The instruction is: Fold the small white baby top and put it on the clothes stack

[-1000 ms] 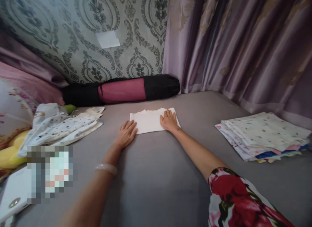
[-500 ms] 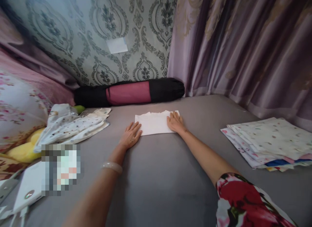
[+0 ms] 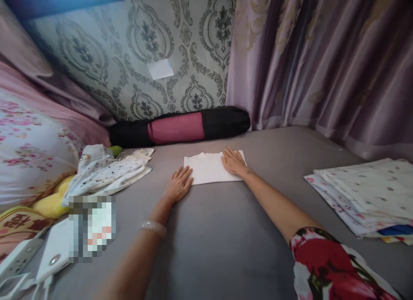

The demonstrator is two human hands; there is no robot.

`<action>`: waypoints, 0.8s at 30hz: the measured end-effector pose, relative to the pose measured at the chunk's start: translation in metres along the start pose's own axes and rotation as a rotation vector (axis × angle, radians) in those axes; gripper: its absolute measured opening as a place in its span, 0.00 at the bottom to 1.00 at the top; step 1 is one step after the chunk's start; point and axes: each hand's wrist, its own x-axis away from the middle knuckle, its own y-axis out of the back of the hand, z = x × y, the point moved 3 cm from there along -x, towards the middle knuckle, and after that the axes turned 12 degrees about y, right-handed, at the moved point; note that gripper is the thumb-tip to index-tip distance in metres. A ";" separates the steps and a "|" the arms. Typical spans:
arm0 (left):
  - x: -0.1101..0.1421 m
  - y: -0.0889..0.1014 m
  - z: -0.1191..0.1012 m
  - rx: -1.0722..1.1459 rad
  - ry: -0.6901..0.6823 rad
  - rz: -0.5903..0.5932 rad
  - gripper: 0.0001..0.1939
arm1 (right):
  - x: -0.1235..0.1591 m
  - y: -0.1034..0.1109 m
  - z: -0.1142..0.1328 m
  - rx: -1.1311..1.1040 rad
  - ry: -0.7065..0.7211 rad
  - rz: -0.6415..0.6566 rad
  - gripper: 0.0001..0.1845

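A folded white cloth, perhaps a garment, lies flat on the grey bed sheet in front of me. My left hand rests flat at its left edge, fingers stretched out, the fingertips touching the border. Across the cloth's right part lies my right hand, palm down with the fingers extended. Neither hand grips anything. Under the right palm the cloth is hidden.
On the right is a stack of folded printed cloths. Spotted clothing lies loosely at the left, near a white power bank and a power strip with cables. A black and pink roll bag lies along the wall.
The view has shifted a little, so most things sit slightly further right and lower. My right hand lies slightly further in from the cloth's right edge; my left hand stays at the left edge.
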 end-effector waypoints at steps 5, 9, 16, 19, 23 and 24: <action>0.000 -0.001 0.001 0.006 -0.008 -0.001 0.29 | -0.006 -0.004 -0.006 -0.028 0.019 0.033 0.30; -0.014 0.012 -0.008 0.004 -0.106 -0.058 0.25 | -0.006 0.001 -0.015 -0.038 0.020 -0.027 0.28; -0.078 0.028 -0.036 -0.183 -0.007 0.115 0.21 | -0.005 -0.002 -0.029 0.012 -0.004 -0.124 0.24; -0.100 0.021 -0.039 -0.175 0.099 0.102 0.18 | -0.005 -0.005 -0.031 0.046 -0.005 -0.152 0.24; -0.120 0.008 -0.033 -0.096 0.135 0.154 0.19 | -0.005 -0.007 -0.032 0.050 -0.009 -0.178 0.23; -0.125 0.007 -0.030 -0.081 0.135 0.176 0.19 | -0.005 -0.006 -0.031 0.047 -0.006 -0.182 0.23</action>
